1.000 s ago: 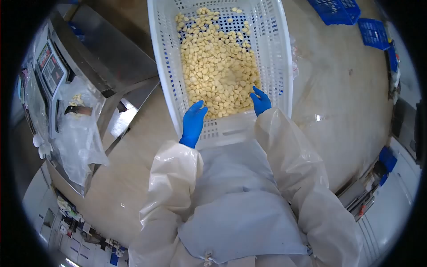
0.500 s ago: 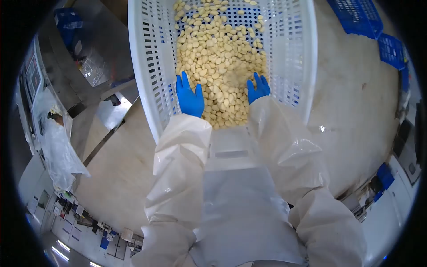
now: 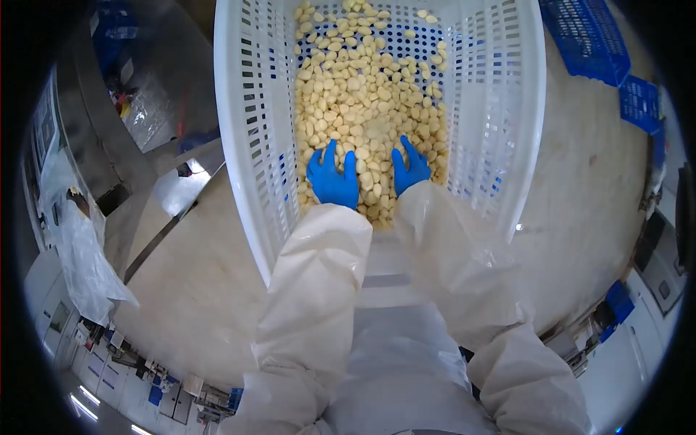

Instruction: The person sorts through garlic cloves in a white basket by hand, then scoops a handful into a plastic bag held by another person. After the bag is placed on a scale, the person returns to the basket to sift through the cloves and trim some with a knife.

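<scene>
A heap of small, pale-yellow, rounded pieces lies in a large white perforated plastic crate. I cannot make out what kind of food they are. My left hand, in a blue glove, rests palm down on the pieces near the crate's left side, its fingers spread. To its right, my right hand, also blue-gloved, touches the heap with fingers apart. Neither hand is closed around anything. Loose whitish sleeves cover both forearms, which reach in over the crate's near end.
Blue perforated crates stand at the upper right beside the pale floor. Metal equipment with clear plastic on it is on the left. A crumpled plastic sheet hangs at the far left. The crate's walls surround my hands.
Both hands have come closer together and nearer to me within the crate. The left hand has moved off the left wall onto the heap. The whole view has shifted slightly.
</scene>
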Motion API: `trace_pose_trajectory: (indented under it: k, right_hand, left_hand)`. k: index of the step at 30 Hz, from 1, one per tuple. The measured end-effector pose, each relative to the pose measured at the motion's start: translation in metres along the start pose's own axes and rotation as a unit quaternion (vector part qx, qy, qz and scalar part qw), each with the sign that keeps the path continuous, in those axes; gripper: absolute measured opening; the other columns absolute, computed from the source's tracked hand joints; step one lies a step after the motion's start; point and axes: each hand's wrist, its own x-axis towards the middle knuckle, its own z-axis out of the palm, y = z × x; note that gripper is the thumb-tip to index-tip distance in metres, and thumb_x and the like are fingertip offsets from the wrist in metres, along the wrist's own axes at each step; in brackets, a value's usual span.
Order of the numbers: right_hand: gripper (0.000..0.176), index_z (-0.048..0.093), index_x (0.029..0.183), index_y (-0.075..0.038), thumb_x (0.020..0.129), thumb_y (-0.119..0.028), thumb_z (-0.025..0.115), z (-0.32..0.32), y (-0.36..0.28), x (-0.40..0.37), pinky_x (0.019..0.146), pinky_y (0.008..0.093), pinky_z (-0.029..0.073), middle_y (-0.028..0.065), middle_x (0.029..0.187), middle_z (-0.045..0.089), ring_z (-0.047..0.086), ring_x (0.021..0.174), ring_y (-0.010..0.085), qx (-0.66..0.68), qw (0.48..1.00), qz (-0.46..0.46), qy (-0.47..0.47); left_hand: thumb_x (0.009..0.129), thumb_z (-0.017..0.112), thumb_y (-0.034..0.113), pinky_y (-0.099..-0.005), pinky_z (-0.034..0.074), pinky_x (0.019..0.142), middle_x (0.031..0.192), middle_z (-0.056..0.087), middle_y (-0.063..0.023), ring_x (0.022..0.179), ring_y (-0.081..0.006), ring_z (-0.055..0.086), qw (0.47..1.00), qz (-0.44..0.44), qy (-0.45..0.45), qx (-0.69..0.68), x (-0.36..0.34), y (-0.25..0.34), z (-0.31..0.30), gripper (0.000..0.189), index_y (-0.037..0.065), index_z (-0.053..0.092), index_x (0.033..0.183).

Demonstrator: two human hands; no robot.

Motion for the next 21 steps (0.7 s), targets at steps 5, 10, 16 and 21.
trace_pose_trajectory:
  k: [5, 10, 16, 21]
  right_hand:
    - [0.045, 0.053, 0.128, -0.025, 0.087, -0.043, 0.054, 0.011, 0.01, 0.005, 0.105, 0.0465, 0.027, 0.0213, 0.126, 0.05, 0.044, 0.12, 0.0358, -0.003, 0.996, -0.073, 0.044]
    - [0.04, 0.059, 0.122, -0.022, 0.086, -0.039, 0.058, 0.007, -0.006, -0.001, 0.101, 0.0431, 0.035, 0.0194, 0.123, 0.052, 0.048, 0.117, 0.0339, 0.026, 0.999, 0.005, 0.034]
    - [0.04, 0.058, 0.124, -0.021, 0.086, -0.032, 0.061, 0.022, 0.012, 0.004, 0.098, 0.0376, 0.039, 0.0175, 0.12, 0.054, 0.051, 0.113, 0.0311, 0.124, 0.991, -0.033, 0.047]
    - [0.042, 0.056, 0.125, -0.013, 0.087, -0.031, 0.061, 0.031, 0.018, 0.013, 0.096, 0.0354, 0.04, 0.0146, 0.122, 0.054, 0.051, 0.113, 0.0239, 0.246, 0.969, -0.011, -0.002]
  left_hand:
    - [0.081, 0.067, 0.036, -0.0492, 0.035, 0.097, 0.122, 0.047, -0.03, 0.117, -0.0414, 0.041, 1.0, -0.023, 0.019, 0.006, 0.003, 0.015, 0.002, 0.049, 0.018, 0.057, 0.125]
    - [0.08, 0.068, 0.037, -0.0483, 0.034, 0.098, 0.121, 0.047, -0.0305, 0.117, -0.0394, 0.042, 0.998, -0.034, -0.016, 0.052, 0.0, 0.021, 0.0, 0.049, 0.017, 0.057, 0.124]
    - [0.079, 0.068, 0.037, -0.0515, 0.031, 0.1, 0.126, 0.044, -0.028, 0.118, -0.0423, 0.041, 0.999, -0.029, 0.001, -0.014, -0.006, 0.018, 0.008, 0.05, 0.021, 0.057, 0.124]
    - [0.079, 0.068, 0.038, -0.0503, 0.033, 0.099, 0.127, 0.044, -0.0252, 0.119, -0.0385, 0.042, 0.997, -0.065, -0.022, -0.035, -0.003, 0.019, 0.009, 0.049, 0.021, 0.058, 0.124]
